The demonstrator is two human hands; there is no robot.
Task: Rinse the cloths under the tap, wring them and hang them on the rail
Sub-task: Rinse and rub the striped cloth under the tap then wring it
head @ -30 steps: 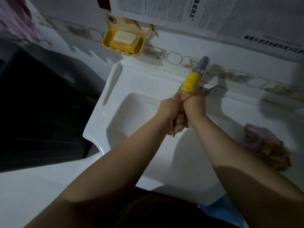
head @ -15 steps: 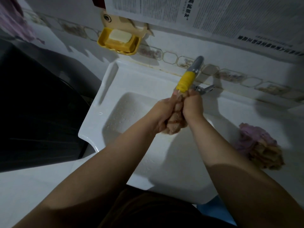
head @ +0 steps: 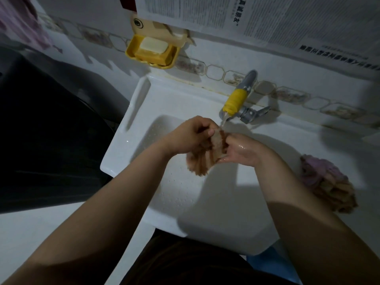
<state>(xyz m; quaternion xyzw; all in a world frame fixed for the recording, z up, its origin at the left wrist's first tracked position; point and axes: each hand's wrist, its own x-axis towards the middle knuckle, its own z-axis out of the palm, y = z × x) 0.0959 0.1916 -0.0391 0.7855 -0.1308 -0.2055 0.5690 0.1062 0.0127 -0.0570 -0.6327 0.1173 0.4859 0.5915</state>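
Both hands, left hand and right hand, pinch 1 brown cloth below the tap; a loose grip could drop it into the sink.

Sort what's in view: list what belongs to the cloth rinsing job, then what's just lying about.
Job:
striped cloth, gripped by left hand and right hand
tap, running
sink
bunched cloths on the sink's right ledge

Lying about:
yellow soap dish with soap bar
newspaper on wall
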